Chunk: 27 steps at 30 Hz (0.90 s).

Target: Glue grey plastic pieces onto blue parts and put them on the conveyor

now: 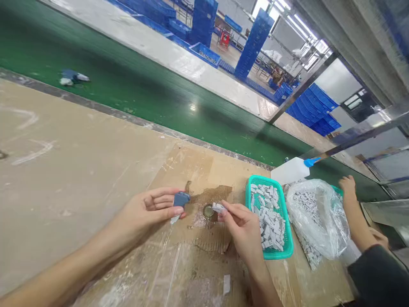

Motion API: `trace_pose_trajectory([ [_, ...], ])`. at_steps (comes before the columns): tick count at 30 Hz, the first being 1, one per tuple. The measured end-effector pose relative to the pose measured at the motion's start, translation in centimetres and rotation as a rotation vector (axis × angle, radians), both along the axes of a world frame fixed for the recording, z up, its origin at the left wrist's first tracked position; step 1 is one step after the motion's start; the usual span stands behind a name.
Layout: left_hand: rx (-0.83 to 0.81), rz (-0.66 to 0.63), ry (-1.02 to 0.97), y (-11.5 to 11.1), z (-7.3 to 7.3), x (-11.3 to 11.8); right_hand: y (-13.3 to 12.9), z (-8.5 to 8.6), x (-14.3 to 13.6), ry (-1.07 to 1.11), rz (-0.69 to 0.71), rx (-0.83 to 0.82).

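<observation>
Between the thumb and fingers of my left hand (pixel 162 204) is a small blue-grey plastic part (pixel 181 199), with a whitish piece (pixel 174 219) showing beneath it. My right hand (pixel 239 217) pinches a small light-grey plastic piece (pixel 218 207) over a round metal cap (pixel 208 210) on the stained cardboard (pixel 204 234). Just right of that hand stands a turquoise basket (pixel 289 238) heaped with similar light-grey pieces (pixel 271 226). A single loose pale piece (pixel 226 284) lies on the bench nearer to me.
A clear plastic bag (pixel 322 221) of small parts and a white bottle with a blue nozzle (pixel 290 169) stand beyond the basket. A co-worker's arm (pixel 358 221) reaches in at right. Blue-and-white parts (pixel 73 77) lie on the green conveyor belt (pixel 143 94) behind the bench.
</observation>
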<state>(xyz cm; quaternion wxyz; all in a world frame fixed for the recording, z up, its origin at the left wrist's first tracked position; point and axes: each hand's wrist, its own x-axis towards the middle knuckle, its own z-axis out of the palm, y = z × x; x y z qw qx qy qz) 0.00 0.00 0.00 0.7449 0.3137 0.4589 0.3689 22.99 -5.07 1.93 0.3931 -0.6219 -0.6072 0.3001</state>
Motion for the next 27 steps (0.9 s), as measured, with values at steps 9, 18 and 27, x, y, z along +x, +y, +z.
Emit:
trace_pose_trajectory([
  [9,0.08,-0.017,0.121,-0.1,0.2,0.2,-0.2,-1.3,-0.8,-0.376,0.105,0.251],
  [18,0.051,-0.048,0.069,-0.5,0.2,0.5,-0.2,-1.4,-0.8,-0.432,0.142,0.224],
  [27,0.029,-0.095,0.043,-0.7,-0.8,0.5,-0.3,-1.4,-0.9,-0.442,0.141,0.195],
])
